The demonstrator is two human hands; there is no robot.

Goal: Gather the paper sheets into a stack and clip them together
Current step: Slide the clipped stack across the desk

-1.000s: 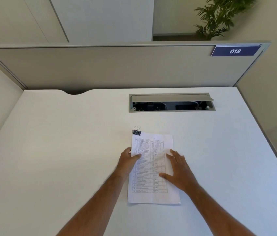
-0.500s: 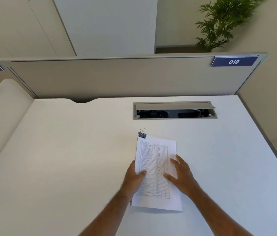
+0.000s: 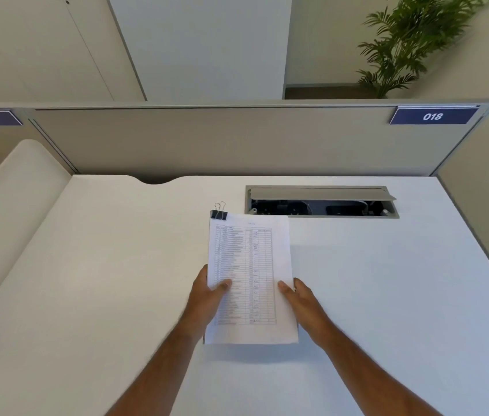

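Observation:
A stack of paper sheets point(image 3: 255, 265) with a printed table on top is held above the white desk point(image 3: 387, 280), casting a shadow under its near edge. A black binder clip point(image 3: 218, 214) with silver wire handles is clamped on the stack's far left corner. My left hand point(image 3: 207, 298) grips the left edge, thumb on top of the page. My right hand point(image 3: 300, 301) grips the right edge, thumb on top and fingers underneath.
An open cable hatch point(image 3: 321, 202) with sockets lies in the desk just beyond the stack. A grey partition point(image 3: 237, 139) with the label 018 closes the far side. A curved side panel point(image 3: 12, 220) borders the left. A plant stands behind the partition.
Both hands moved from lying flat on the stack to gripping its side edges, and the stack has come up off the desk. The camera view tilted up slightly.

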